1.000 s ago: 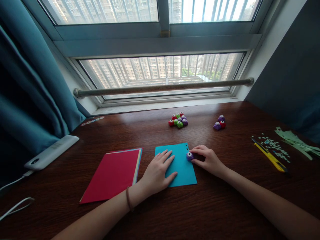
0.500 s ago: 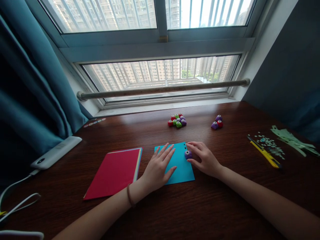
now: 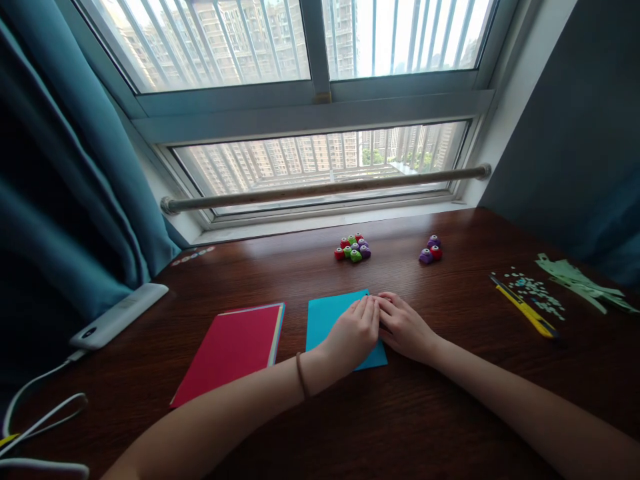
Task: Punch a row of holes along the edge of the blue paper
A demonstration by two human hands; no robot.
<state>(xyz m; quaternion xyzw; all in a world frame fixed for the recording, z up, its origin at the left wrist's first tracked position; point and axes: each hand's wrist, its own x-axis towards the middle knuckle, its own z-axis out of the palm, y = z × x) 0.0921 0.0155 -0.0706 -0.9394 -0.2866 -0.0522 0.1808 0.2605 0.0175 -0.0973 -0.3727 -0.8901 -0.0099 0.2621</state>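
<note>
A sheet of light blue paper (image 3: pixel 325 313) lies on the table under my hands, a dark punched hole just showing near its top right corner. My left hand (image 3: pixel 356 327) is closed, fingers bunched together over the paper's right edge. Against it from the right presses my right hand (image 3: pixel 407 327), its fingers curled inward. Between them they cover the spot where the small purple hole punch sat half a second ago. The punch itself is hidden by the fingers.
Left lies a stack of red and other coloured paper (image 3: pixel 230 350). Several hole punches (image 3: pixel 354 249) cluster behind, three more (image 3: pixel 431 251) farther right. A yellow utility knife (image 3: pixel 527 312), paper bits (image 3: pixel 535 293) and pale green strips (image 3: pixel 580 280) lie right. A white device (image 3: pixel 120 315) is left.
My left hand has moved right from lying spread on the blue paper and closed at its right edge. My right hand has closed in, and the purple hole punch is now covered.
</note>
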